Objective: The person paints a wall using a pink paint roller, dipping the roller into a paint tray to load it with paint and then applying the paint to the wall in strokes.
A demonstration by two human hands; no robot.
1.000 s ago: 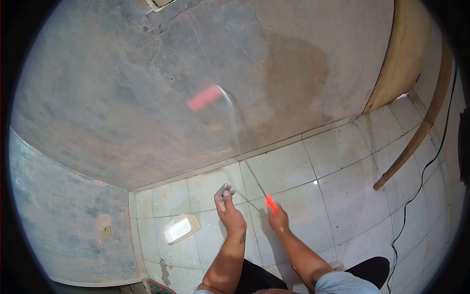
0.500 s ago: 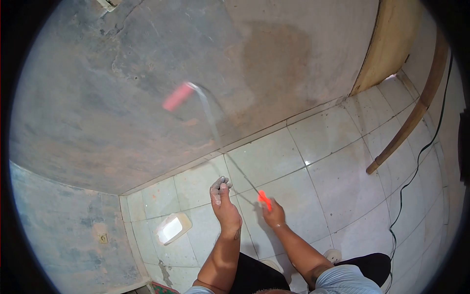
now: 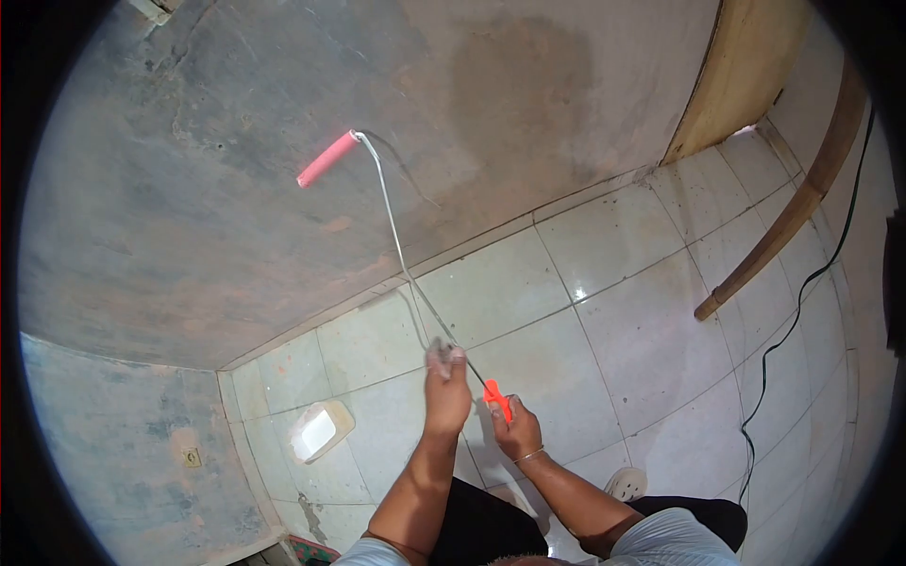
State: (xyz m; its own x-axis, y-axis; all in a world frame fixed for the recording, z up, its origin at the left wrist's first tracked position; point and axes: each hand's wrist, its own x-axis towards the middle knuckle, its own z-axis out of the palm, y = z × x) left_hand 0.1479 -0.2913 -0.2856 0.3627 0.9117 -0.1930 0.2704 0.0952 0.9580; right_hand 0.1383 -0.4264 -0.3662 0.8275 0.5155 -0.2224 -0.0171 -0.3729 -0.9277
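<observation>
well, a long reach from one closed fist

from the head view: right hand (image 3: pixel 516 432) wrapped firmly around the orange handle (image 3: pixel 497 401) of the roller tool. left hand (image 3: pixel 447 391) a little ahead and to the left of the right, fingers blurred close by the metal rod (image 3: pixel 387 203); impossible to tell how far open, or whether touching the rod or just beside it.

pink roller (image 3: pixel 327 158) well ahead of both hands and off to the left, at the far end of the rod, over the patchy grey wall (image 3: pixel 283 85); contact hard to judge. on the tiled floor (image 3: pixel 557 377), left of the left hand, a shallow tub (image 3: pixel 342 412) with something white inside. well to the right of the right hand, a wooden pole (image 3: pixel 774 241) and a dark cable (image 3: pixel 800 297).

possible trouble, as a judgement: roller twisting or skidding, from so long a rod steered at one end by one fist. rod flexing or springing back, from too hard a push. roller skipping or catching, from rough patches in the wall. left fingers knocked, from hanging so near the rod. tub kicked or tipped, from a careless step leftward; foot snagged, from a step right onto the cable.
</observation>
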